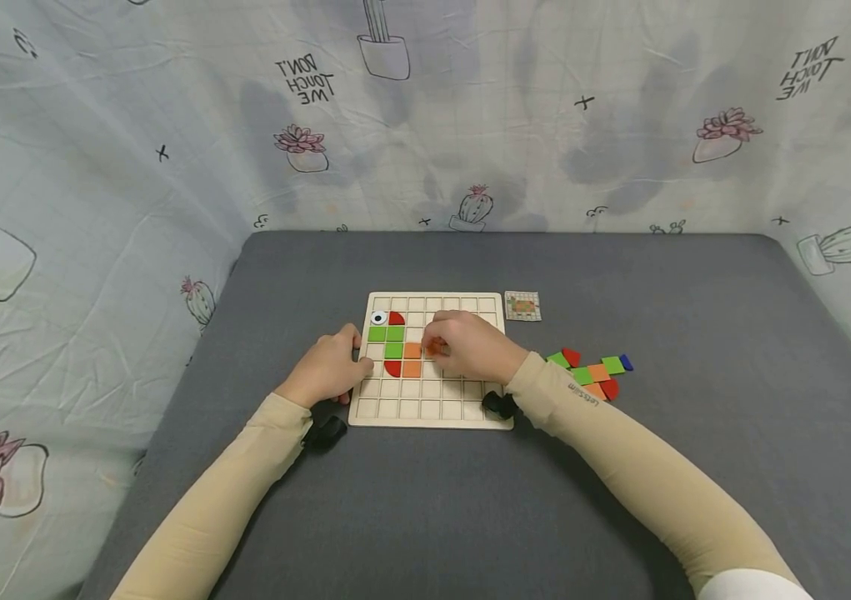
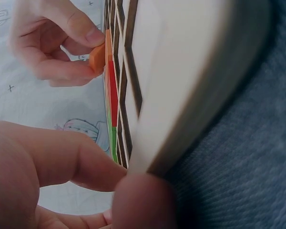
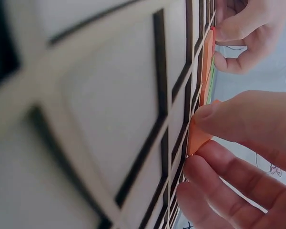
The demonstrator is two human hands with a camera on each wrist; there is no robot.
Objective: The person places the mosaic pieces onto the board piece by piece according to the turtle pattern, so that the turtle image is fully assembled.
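Observation:
A pale wooden grid board (image 1: 463, 408) lies on the grey table. My left hand (image 1: 327, 367) grips its left edge, thumb and fingers at the rim. Over the middle of the board, my right hand (image 1: 473, 343) pinches an orange square tile (image 3: 198, 136) between thumb and fingers. In the right wrist view this tile is tilted against the grid. Set in the board's left part are a round eye tile (image 1: 378, 317), red quarter-round tiles (image 1: 392, 368), green squares (image 1: 394, 350) and orange squares (image 1: 412, 368). The right hand hides some of the cells.
A small pattern card (image 1: 523, 306) lies beside the board's top right corner. Loose red, green, orange and blue tiles (image 1: 596, 372) are heaped to the right of the board, partly behind the right sleeve. A printed cloth (image 1: 425, 150) hangs behind the table.

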